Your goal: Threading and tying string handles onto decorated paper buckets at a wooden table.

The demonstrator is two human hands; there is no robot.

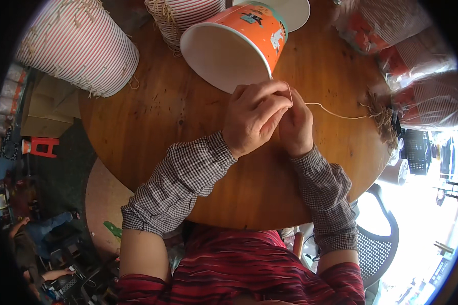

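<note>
An orange paper bucket (249, 25) with a white inside lies on its side on the round wooden table (137, 132), its open mouth toward me. Right at the lower rim, my left hand (254, 117) and my right hand (296, 124) meet, fingers closed in a pinch. A pale string (336, 113) runs from their fingertips across the wood to a bundle of brown strings (384, 119) at the right. A thin strand shows at the left fingertips. What lies between the fingers and the rim is mostly hidden.
Tall stacks of nested buckets with strings hanging off them (81, 46) (180, 18) stand at the far left and back. Plastic-wrapped bucket stacks (432, 99) line the right edge. A red stool (40, 146), a mesh chair (376, 244) and another person (35, 249) are beyond the table.
</note>
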